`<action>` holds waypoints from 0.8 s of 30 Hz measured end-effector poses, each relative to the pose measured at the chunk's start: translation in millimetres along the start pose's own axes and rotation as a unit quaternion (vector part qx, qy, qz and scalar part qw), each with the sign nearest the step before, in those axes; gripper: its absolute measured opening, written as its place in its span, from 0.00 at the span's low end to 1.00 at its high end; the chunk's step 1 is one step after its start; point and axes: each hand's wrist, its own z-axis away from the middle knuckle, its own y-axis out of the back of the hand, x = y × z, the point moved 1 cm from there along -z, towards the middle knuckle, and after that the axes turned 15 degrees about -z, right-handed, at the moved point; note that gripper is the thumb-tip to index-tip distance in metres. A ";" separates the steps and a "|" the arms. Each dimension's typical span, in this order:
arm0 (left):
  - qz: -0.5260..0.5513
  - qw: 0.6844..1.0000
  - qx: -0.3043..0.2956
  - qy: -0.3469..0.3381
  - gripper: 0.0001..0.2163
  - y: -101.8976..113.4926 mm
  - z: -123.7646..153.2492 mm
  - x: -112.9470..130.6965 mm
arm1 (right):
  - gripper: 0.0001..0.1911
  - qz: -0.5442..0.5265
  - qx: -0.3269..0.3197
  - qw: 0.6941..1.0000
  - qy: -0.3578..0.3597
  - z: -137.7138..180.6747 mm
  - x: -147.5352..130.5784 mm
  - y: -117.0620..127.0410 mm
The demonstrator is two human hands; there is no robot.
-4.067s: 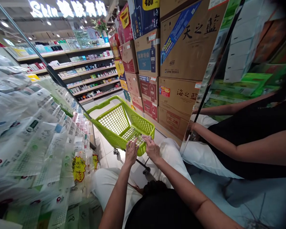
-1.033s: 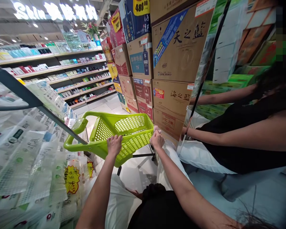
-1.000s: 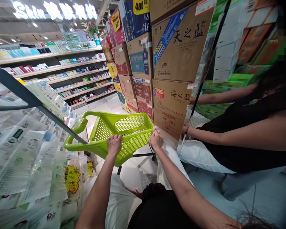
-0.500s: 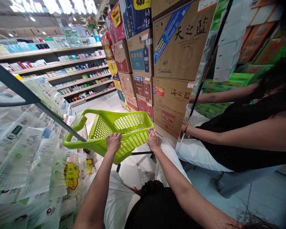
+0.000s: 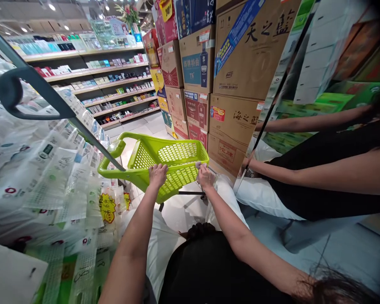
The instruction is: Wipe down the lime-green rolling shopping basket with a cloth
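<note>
A lime-green shopping cart basket (image 5: 180,185) with lattice walls stands in front of me, nothing visible inside it. My left hand (image 5: 158,175) is closed over its near rim, fingers curled to the inner side. Further right, near the basket's end corner, my right hand (image 5: 206,176) pinches a small greyish-pink wad (image 5: 198,165), perhaps cloth or tissue, against the same rim. The cart's green handle (image 5: 112,157) is at the left. A dark grey bar (image 5: 91,137) with a looped grip crosses in front of it.
Stacked cartons (image 5: 237,114) rise beyond the cart on the right, beside a mirror (image 5: 319,202) reflecting my arms and body. Hanging plastic packs (image 5: 60,169) crowd the left side. Shelves (image 5: 114,78) of small boxes and bottles stand at the back, past a tiled floor (image 5: 142,123).
The view has shifted, bringing more of the grey looped grip into sight. My right hand with the wad has slid slightly left from the basket corner. My left hand stays on the rim.
</note>
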 end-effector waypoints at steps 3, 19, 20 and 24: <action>0.001 1.000 -0.001 0.001 0.19 0.0 -0.2 3.1 | 0.21 -0.019 0.052 0.997 -0.052 -6.9 8.4 6.9; 0.008 1.000 0.006 -0.007 0.19 0.5 5.2 0.7 | 0.22 -0.089 0.032 0.995 -0.038 3.9 3.7 -8.4; 0.003 1.000 0.006 -0.007 0.19 0.6 5.4 1.1 | 0.22 -0.107 0.048 0.992 -0.054 3.3 3.0 -7.9; -0.015 1.000 0.011 -0.007 0.19 2.3 7.1 2.0 | 0.21 -0.163 0.083 0.981 -0.070 7.0 -4.5 -15.4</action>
